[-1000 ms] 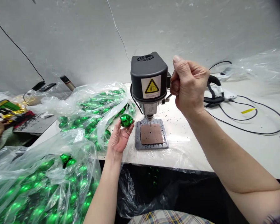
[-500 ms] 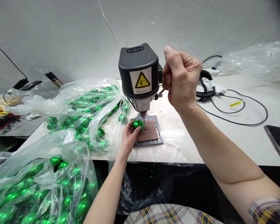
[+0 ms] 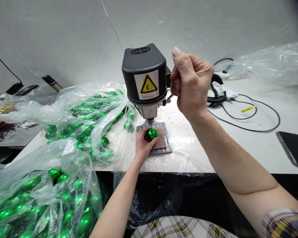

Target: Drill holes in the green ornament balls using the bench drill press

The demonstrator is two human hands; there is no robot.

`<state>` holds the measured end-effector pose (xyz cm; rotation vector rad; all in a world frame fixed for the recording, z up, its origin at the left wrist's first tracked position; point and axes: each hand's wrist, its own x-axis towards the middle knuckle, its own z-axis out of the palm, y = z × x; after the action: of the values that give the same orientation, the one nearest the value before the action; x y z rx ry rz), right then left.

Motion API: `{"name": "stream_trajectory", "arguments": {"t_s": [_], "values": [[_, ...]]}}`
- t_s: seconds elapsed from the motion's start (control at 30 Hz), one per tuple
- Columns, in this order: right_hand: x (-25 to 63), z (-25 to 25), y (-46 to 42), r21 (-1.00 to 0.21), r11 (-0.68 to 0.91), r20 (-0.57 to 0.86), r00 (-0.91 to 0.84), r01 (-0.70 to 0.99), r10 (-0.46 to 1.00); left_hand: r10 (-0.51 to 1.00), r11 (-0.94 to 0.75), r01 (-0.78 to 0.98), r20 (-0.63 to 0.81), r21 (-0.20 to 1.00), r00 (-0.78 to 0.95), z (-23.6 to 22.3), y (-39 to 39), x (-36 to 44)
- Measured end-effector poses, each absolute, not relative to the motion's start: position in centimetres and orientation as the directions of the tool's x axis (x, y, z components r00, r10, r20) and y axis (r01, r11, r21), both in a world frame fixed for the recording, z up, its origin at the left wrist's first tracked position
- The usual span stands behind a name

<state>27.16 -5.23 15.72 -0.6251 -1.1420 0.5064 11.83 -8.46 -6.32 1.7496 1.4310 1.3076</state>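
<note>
A shiny green ball ornament [image 3: 153,133] is held by my left hand [image 3: 143,142], its thumb and fingers around the near left side. The ball sits over a brown board [image 3: 161,142] on the grey base plate [image 3: 169,149], right below the chuck [image 3: 151,121] of a small black drill press [image 3: 144,69]. My right hand [image 3: 192,84] is raised beside the machine's head, closed in a fist around its feed lever, most of which the fingers hide.
Clear plastic bags of green balls lie on the table's left [image 3: 89,112] and at the lower left [image 3: 52,198]. A phone [image 3: 293,148], a looped black cable [image 3: 278,123] and a headset with a strap [image 3: 217,91] are at right. Dark shavings dot the white table.
My left hand has moved right with the green ball, from the board's left side to under the chuck. My right hand keeps its closed grip at about the same height.
</note>
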Motion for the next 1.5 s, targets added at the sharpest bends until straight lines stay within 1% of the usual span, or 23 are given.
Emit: {"name": "stream_trajectory", "arguments": {"t_s": [0.07, 0.13, 0.23, 0.33, 0.43, 0.53, 0.67, 0.73, 0.87, 1.2, 1.33, 1.4, 1.47, 1.5], "values": [[27.1, 15.6, -5.4, -0.675, 0.737, 0.681, 0.350, -0.038, 0.643, 0.949, -0.280, 0.368, 0.313, 0.887, -0.034, -6.7, -8.5, 11.8], [27.1, 15.4, -5.7, -0.663, 0.748, 0.692, 0.354, -0.034, 0.629, 0.960, -0.245, 0.353, 0.276, 0.903, -0.041, -6.9, -8.6, 11.7], [27.1, 15.0, -6.2, -0.638, 0.767, 0.699, 0.362, -0.076, 0.617, 0.967, -0.218, 0.388, 0.253, 0.896, -0.041, -6.7, -8.7, 11.5], [27.0, 14.2, -6.7, -0.569, 0.813, 0.729, 0.383, -0.123, 0.568, 0.967, -0.212, 0.412, 0.251, 0.886, -0.042, -6.4, -8.7, 11.4], [26.9, 13.2, -7.0, -0.505, 0.857, 0.767, 0.403, -0.103, 0.500, 0.969, -0.206, 0.432, 0.245, 0.878, -0.036, -6.4, -8.8, 11.4], [26.9, 12.2, -7.6, -0.494, 0.867, 0.775, 0.419, -0.069, 0.474, 0.966, -0.219, 0.435, 0.257, 0.874, -0.030, -6.7, -8.7, 11.5], [26.9, 11.1, -8.3, -0.512, 0.859, 0.779, 0.430, 0.014, 0.457, 0.960, -0.253, 0.322, 0.277, 0.912, -0.029, -7.3, -8.7, 11.6], [27.0, 10.5, -8.6, -0.511, 0.859, 0.785, 0.422, 0.029, 0.453, 0.962, -0.252, 0.276, 0.272, 0.928, -0.035, -7.5, -8.7, 11.7], [27.2, 9.2, -8.6, -0.429, 0.903, 0.839, 0.377, 0.014, 0.392, 0.964, -0.241, 0.264, 0.261, 0.934, -0.043, -7.2, -8.9, 11.9], [27.8, 7.1, -7.1, -0.226, 0.973, 0.936, 0.287, 0.045, 0.204, 0.961, -0.248, 0.259, 0.270, 0.933, -0.052, -7.4, -8.7, 11.8], [27.9, 6.4, -7.3, -0.217, 0.976, 0.949, 0.239, 0.032, 0.203, 0.960, -0.247, 0.290, 0.275, 0.924, -0.056, -7.1, -8.9, 11.7], [27.7, 7.0, -7.6, -0.221, 0.975, 0.948, 0.239, 0.028, 0.208, 0.962, -0.241, 0.296, 0.268, 0.924, -0.055, -7.0, -8.9, 11.7], [27.4, 8.5, -7.7, -0.280, 0.960, 0.913, 0.312, 0.011, 0.262, 0.966, -0.229, 0.280, 0.253, 0.932, -0.051, -7.0, -8.7, 11.8], [27.2, 9.7, -7.6, -0.351, 0.936, 0.863, 0.385, -0.008, 0.326, 0.968, -0.221, 0.278, 0.245, 0.935, -0.054, -6.9, -8.7, 11.9]]}}
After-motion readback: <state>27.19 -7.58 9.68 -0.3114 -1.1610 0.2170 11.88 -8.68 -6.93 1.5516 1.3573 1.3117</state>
